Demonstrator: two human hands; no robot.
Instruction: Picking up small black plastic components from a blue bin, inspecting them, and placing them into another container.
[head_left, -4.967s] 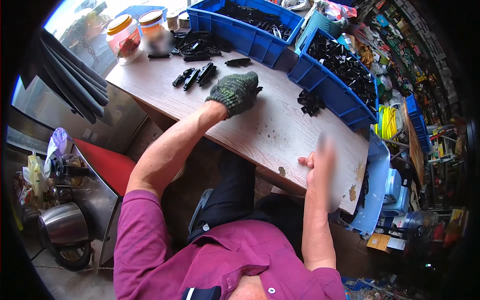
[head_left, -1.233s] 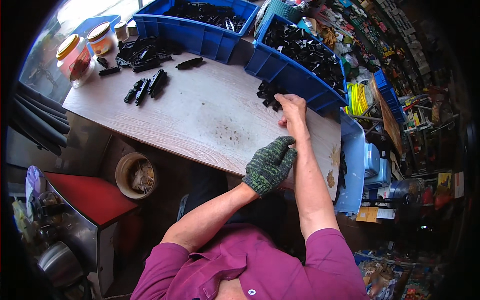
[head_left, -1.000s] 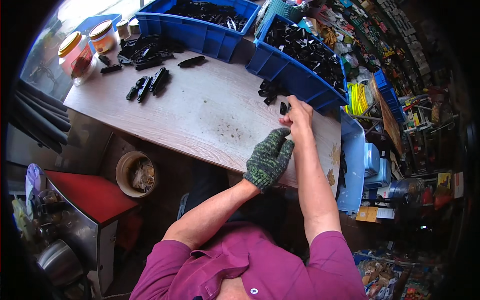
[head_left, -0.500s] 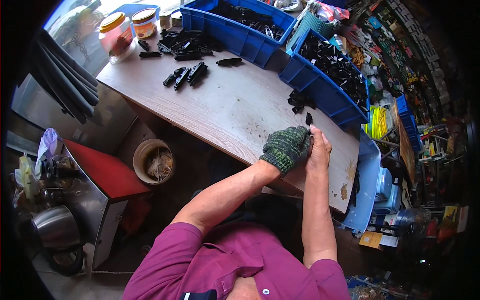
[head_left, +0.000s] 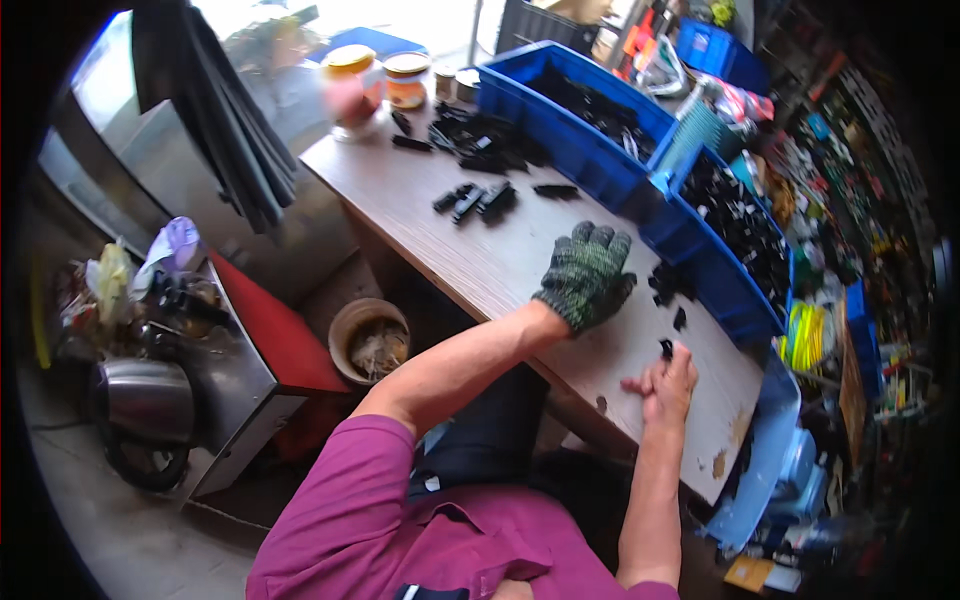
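My left hand (head_left: 588, 278), in a dark green knitted glove, is held over the table (head_left: 500, 262) with its fingers stretched out and nothing in it. My bare right hand (head_left: 667, 388) pinches a small black piece (head_left: 666, 348) at its fingertips, with other fingers pointing out to the left. Just beyond it, a loose black piece (head_left: 680, 318) lies on the tabletop. Further off, a small heap of similar black pieces (head_left: 670, 284) rests against a blue bin (head_left: 735, 255) filled with black parts.
Longer black parts (head_left: 485, 140) are piled at the far left, with a few (head_left: 475, 200) lying nearer. A second blue bin (head_left: 560, 130) stands behind. Jars (head_left: 405, 82) line the far corner. Below the table's front edge are a bucket (head_left: 345, 370) and a red-topped cabinet (head_left: 265, 335).
My hands were together; now they are apart, the left farther out with its fingers spread, the right nearer with the small black piece showing. The whole view has shifted.
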